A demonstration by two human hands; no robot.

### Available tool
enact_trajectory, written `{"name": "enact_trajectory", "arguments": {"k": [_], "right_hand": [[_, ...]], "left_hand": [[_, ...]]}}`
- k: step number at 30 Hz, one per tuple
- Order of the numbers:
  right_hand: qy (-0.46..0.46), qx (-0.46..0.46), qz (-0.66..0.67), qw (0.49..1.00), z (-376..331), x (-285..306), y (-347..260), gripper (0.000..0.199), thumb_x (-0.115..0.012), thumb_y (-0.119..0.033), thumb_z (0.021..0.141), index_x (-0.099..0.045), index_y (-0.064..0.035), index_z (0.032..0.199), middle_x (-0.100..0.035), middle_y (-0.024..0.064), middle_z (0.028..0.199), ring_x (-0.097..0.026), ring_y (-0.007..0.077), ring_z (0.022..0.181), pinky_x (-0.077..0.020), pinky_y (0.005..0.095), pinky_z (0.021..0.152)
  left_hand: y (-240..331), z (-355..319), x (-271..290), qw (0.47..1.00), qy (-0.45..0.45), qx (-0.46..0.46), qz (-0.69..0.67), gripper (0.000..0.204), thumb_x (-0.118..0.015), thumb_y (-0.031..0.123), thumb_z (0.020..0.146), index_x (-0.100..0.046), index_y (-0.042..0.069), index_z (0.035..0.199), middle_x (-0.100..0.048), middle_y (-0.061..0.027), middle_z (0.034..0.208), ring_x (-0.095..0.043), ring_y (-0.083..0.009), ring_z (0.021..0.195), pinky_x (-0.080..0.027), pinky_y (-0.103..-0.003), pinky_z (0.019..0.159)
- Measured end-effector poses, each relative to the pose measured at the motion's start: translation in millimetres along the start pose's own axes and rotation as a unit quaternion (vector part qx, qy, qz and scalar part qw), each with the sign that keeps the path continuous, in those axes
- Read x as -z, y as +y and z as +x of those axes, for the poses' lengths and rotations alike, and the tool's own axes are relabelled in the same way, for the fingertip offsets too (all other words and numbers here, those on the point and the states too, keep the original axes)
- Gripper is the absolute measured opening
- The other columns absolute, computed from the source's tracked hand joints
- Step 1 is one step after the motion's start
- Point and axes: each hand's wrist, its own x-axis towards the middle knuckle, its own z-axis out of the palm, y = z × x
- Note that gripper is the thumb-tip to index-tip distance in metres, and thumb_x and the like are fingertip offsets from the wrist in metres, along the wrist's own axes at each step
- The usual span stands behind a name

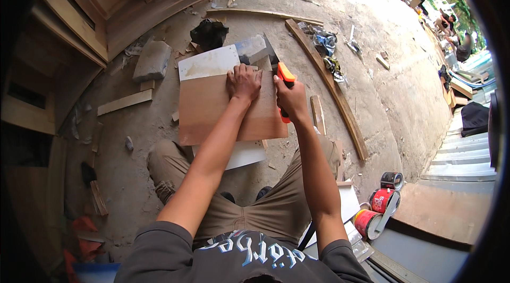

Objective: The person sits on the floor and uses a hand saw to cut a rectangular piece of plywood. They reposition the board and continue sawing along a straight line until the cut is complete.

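Observation:
My right hand [292, 100] is wrapped round the orange-and-black handle of a handsaw [287, 73]. The saw's blade points away from me, past the far right corner of a brown plywood board [204, 105]. My left hand [245, 82] bears down on the board near its far edge, fingers bent over the wood and thumb toward the saw. Just beyond those fingers lies a white panel [210, 61], and a grey wrapped block [251, 48] sits behind it. Where the blade meets the wood is hard to make out. Another white panel [244, 156] shows beneath the board's near edge.
A long wooden batten [329, 92] lies to the right. At the left are a grey block [152, 61], a wood strip [125, 102] and a brush [94, 190]. Wooden cabinets [159, 12] stand far left. Several paint cans [383, 199] stand near right; people [451, 31] are far off.

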Motion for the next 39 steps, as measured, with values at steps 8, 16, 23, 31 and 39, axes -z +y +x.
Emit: {"name": "enact_trajectory", "arguments": {"k": [8, 16, 23, 31, 39], "right_hand": [[0.047, 0.106, -0.127, 0.985, -52, 1, 2, 0.033, -0.066, -0.022, 0.091, -0.059, 0.0035, 0.072, -0.055, 0.0113, 0.054, -0.049, 0.0162, 0.049, -0.0404, 0.0365, 0.051], [0.029, 0.044, -0.106, 0.993, -92, 19, -1, 0.034, -0.065, -0.022, 0.094, -0.056, 0.0041, 0.074, -0.048, 0.0061, 0.056, -0.041, 0.0112, 0.054, -0.0378, 0.0343, 0.051], [0.053, -0.037, -0.141, 0.988, -195, 38, -12, 0.021, -0.063, -0.011, 0.093, -0.059, 0.0013, 0.076, -0.052, 0.0044, 0.057, -0.048, 0.0114, 0.051, -0.0392, 0.0289, 0.051], [0.058, -0.047, -0.162, 0.984, -171, 9, -23, 0.019, -0.065, -0.009, 0.091, -0.059, 0.0008, 0.075, -0.052, 0.0077, 0.057, -0.049, 0.0166, 0.048, -0.0394, 0.0306, 0.049], [0.087, -0.082, -0.101, 0.988, -226, 39, -12, 0.013, -0.065, -0.006, 0.088, -0.063, 0.0015, 0.078, -0.055, 0.0072, 0.057, -0.051, 0.0153, 0.048, -0.0402, 0.0307, 0.049]], "left_hand": [[6, 31, -16, 0.998, -0.059, -0.025, 0.028, 0.040, -0.049, 0.039, 0.095, -0.072, 0.007, 0.089, -0.070, -0.0145, 0.095, -0.061, -0.0333, 0.103, -0.042, -0.051, 0.090], [14, 43, -21, 0.971, -0.219, 0.042, -0.089, 0.057, -0.033, 0.040, 0.100, -0.074, 0.001, 0.094, -0.070, -0.0242, 0.099, -0.067, -0.0445, 0.096, -0.052, -0.051, 0.089], [14, 59, -6, 0.945, -0.317, 0.003, -0.080, 0.058, -0.034, 0.039, 0.099, -0.071, -0.005, 0.093, -0.068, -0.0303, 0.101, -0.065, -0.0471, 0.098, -0.051, -0.052, 0.091], [13, 59, 10, 0.945, -0.314, 0.003, -0.091, 0.057, -0.035, 0.039, 0.099, -0.071, -0.004, 0.095, -0.068, -0.0300, 0.101, -0.066, -0.0462, 0.098, -0.051, -0.052, 0.091], [18, 59, 10, 0.943, -0.312, 0.017, -0.116, 0.056, -0.033, 0.038, 0.099, -0.071, -0.004, 0.096, -0.068, -0.0288, 0.103, -0.065, -0.0457, 0.100, -0.050, -0.051, 0.093]]}}
